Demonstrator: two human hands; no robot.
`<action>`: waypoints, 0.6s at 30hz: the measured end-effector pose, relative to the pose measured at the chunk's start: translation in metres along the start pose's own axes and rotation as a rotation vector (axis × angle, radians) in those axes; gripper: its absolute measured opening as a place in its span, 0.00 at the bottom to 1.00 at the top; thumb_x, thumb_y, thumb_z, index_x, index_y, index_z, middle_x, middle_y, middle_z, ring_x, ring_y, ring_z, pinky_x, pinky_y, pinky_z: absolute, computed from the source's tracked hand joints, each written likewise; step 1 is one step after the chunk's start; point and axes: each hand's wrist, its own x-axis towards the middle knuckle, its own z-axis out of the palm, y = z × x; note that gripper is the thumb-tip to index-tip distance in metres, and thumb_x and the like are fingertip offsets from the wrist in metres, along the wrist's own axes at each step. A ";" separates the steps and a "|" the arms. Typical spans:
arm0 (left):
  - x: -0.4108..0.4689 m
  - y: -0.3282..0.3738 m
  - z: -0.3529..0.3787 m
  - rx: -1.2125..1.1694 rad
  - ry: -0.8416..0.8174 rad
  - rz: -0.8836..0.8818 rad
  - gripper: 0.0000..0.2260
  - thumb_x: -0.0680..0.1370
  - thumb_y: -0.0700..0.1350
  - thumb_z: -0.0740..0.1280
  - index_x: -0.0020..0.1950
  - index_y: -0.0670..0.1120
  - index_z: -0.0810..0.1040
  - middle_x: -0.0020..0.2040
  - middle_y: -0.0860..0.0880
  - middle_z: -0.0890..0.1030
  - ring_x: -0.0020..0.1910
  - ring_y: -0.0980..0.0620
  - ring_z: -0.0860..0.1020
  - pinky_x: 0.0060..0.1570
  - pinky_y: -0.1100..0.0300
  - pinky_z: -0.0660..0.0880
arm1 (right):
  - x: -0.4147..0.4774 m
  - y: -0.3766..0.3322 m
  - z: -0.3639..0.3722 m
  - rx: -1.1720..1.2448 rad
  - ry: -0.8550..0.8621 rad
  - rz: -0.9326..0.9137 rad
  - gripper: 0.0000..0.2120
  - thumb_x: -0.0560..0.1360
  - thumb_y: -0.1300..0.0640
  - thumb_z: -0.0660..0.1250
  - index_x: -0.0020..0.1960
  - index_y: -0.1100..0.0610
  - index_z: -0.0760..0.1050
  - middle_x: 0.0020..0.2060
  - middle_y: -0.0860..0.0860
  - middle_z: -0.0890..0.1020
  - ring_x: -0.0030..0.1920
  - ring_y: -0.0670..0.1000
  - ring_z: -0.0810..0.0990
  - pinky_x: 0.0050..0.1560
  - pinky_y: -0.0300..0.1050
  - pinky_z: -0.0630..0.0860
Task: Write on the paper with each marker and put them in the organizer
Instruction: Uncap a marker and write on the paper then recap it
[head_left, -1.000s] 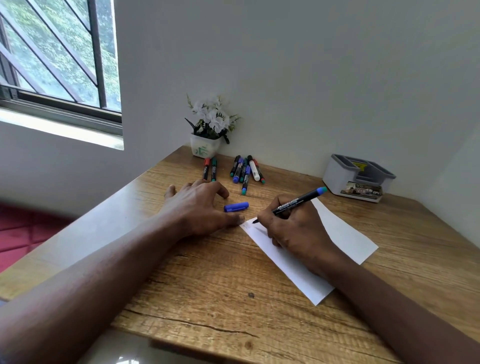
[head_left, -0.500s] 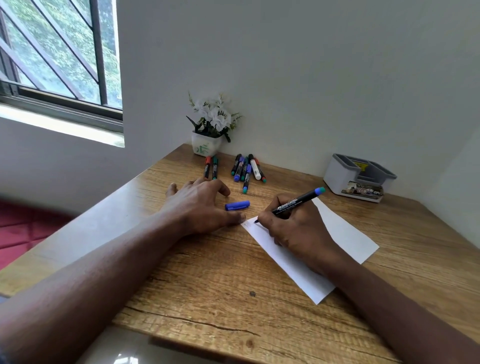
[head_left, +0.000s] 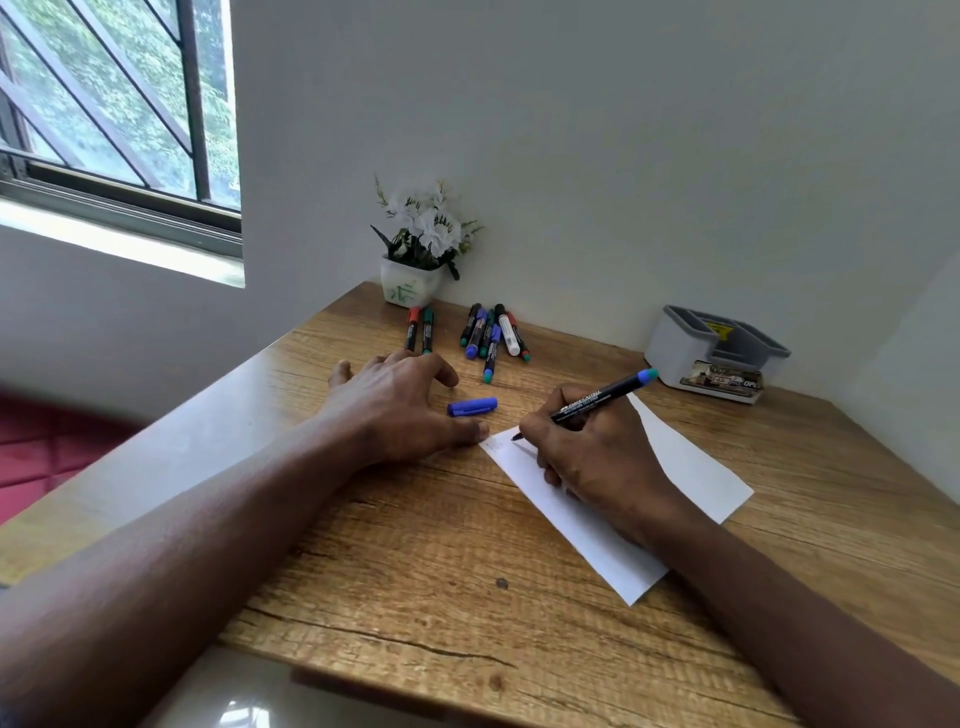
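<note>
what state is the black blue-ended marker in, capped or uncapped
Uncapped: the black marker has its bare tip on the white paper sheet, and a blue plastic cap lies loose nearby.

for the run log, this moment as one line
right hand: grips marker, tip on paper | left hand: rests on desk | cap: on desk

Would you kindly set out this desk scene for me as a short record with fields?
right hand: grips a blue-ended marker, tip on the paper
left hand: flat on the desk, fingers spread, thumb by the paper's corner
blue cap: lies loose on the desk between the hands
other markers: a pair and a cluster, lying near the flower pot
organizer: grey, far right by the wall, no marker visible in it
</note>
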 end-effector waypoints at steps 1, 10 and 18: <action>0.000 0.000 0.000 0.000 -0.001 0.001 0.32 0.70 0.73 0.67 0.70 0.60 0.71 0.76 0.50 0.69 0.76 0.47 0.64 0.76 0.35 0.51 | 0.000 0.000 0.000 0.000 0.002 0.003 0.07 0.75 0.61 0.73 0.39 0.60 0.78 0.24 0.50 0.80 0.24 0.46 0.77 0.24 0.35 0.70; 0.001 0.000 0.000 0.004 -0.009 0.005 0.33 0.70 0.72 0.67 0.71 0.60 0.70 0.76 0.50 0.68 0.76 0.47 0.65 0.76 0.35 0.51 | -0.001 0.000 -0.001 -0.030 0.015 -0.011 0.06 0.75 0.61 0.73 0.41 0.62 0.80 0.27 0.52 0.82 0.25 0.47 0.79 0.26 0.35 0.72; 0.000 0.000 -0.001 -0.001 -0.016 0.004 0.33 0.70 0.72 0.67 0.71 0.59 0.70 0.77 0.50 0.67 0.77 0.46 0.63 0.77 0.35 0.50 | 0.001 0.005 0.000 -0.106 0.072 -0.023 0.05 0.74 0.58 0.74 0.41 0.58 0.81 0.28 0.51 0.82 0.29 0.47 0.80 0.35 0.46 0.77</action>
